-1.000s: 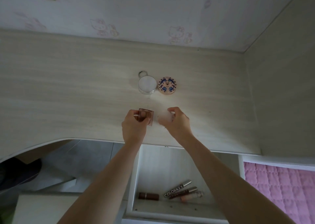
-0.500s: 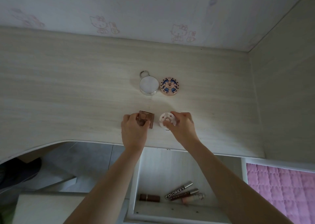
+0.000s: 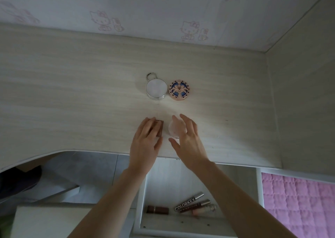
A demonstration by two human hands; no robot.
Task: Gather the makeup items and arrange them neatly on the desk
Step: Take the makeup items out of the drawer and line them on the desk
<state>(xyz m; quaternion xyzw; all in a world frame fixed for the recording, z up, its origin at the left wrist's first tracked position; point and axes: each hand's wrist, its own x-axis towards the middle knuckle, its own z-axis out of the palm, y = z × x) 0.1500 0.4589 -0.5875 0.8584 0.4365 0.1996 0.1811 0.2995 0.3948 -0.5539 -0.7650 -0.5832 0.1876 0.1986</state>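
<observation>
On the pale wood desk lie a silver round compact with a ring and a patterned pink-and-blue compact, side by side. Nearer the front edge sit a small brown square case and a round pale pink case. My left hand lies over the brown case with straight fingers touching its top. My right hand hovers with fingers spread above the pink case and partly hides it.
Below the desk edge an open white drawer holds a brown lipstick and several lip gloss tubes. A side panel walls the desk on the right. A pink quilt lies at the lower right.
Both hands have let go: the brown case and the pink case now rest on the desk, and the fingers have straightened and spread above them.
</observation>
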